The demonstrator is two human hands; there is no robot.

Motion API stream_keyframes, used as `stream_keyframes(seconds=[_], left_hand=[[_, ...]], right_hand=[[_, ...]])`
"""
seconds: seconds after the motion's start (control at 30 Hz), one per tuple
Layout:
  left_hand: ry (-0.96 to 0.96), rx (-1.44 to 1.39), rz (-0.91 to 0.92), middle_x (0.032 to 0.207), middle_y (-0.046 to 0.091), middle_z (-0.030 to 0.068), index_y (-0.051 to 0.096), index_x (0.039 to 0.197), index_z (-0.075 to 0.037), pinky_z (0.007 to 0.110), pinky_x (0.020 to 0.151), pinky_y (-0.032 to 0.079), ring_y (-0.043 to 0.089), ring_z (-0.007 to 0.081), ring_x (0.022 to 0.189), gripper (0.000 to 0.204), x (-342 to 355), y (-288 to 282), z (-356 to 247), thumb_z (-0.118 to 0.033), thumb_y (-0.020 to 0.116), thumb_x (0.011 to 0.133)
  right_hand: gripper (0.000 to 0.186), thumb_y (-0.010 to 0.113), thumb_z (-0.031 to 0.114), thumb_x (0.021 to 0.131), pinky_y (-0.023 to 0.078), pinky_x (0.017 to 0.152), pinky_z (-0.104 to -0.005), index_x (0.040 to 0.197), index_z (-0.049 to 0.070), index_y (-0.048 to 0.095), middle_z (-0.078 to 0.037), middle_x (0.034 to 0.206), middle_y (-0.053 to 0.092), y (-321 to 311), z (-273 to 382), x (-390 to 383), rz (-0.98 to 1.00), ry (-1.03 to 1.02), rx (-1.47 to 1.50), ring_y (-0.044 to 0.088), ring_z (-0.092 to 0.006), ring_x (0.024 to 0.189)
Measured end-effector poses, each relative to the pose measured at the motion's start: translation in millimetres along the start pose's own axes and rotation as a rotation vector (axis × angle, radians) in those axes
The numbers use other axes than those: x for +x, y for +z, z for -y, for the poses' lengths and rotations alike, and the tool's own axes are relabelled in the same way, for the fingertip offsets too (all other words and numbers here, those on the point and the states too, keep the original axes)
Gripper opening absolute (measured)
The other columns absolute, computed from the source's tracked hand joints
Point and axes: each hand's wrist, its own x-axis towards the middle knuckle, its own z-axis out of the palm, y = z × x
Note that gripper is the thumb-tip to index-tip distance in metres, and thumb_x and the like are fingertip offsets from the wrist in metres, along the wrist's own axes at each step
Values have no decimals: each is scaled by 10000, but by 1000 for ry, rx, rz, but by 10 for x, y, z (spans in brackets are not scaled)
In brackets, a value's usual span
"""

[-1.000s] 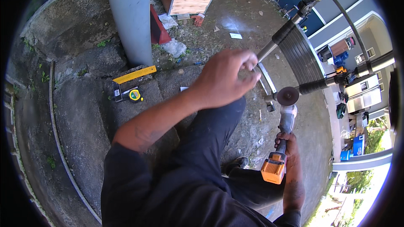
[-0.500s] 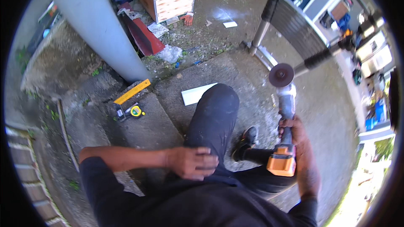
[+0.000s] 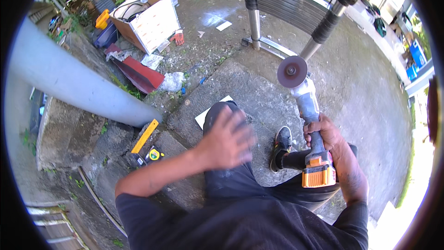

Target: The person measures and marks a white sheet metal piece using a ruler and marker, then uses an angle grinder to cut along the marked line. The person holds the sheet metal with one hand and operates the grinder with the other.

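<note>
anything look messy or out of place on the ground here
Yes. Behind the grey pipe, an open cardboard box sits askew among crumpled scraps and a red sheet. The right hand grips a cordless angle grinder with no guard visible over its disc.

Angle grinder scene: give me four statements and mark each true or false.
1. The right hand grips the angle grinder by its body. True.
2. The left hand holds the yellow spirit level. False: it is over the knee, empty; the level lies on the concrete.
3. The grinder's disc points away from the person, near the metal frame. True.
4. The cardboard box stands by the person's shoe. False: it is far off, upper left.
</note>
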Motion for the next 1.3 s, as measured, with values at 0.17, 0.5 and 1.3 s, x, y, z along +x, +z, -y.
stream_keyframes(seconds=[0.17, 0.5, 1.3], left_hand=[[15, 11, 105, 1353, 708, 162, 751, 1293, -126, 635, 1282, 280, 572, 394, 1398, 457, -90, -210, 276, -464, 685, 992], [-1032, -157, -34, 1191, 764, 245, 735, 1257, 26, 509, 1053, 520, 687, 429, 1160, 471, -883, 1404, 2246, -323, 803, 949], [-1144, -64, 161, 1512, 468, 186, 384, 1663, -71, 632, 1133, 379, 468, 423, 1349, 1108, -1013, 3707, 2190, -275, 954, 735]], right_hand=[[457, 724, -62, 826, 631, 506, -379, 1245, -31, 545, -129, 839, 689, -52, -24, -9, -43, 44, -5, 682, -210, 583], [588, 735, -105, 791, 632, 502, -377, 1331, -50, 509, -137, 830, 677, -195, 42, 284, -100, 235, -127, 702, -230, 565], [651, 756, -46, 742, 591, 570, -354, 1331, -38, 479, -108, 859, 643, -127, -157, 3993, 102, 547, -749, 689, -206, 606]])
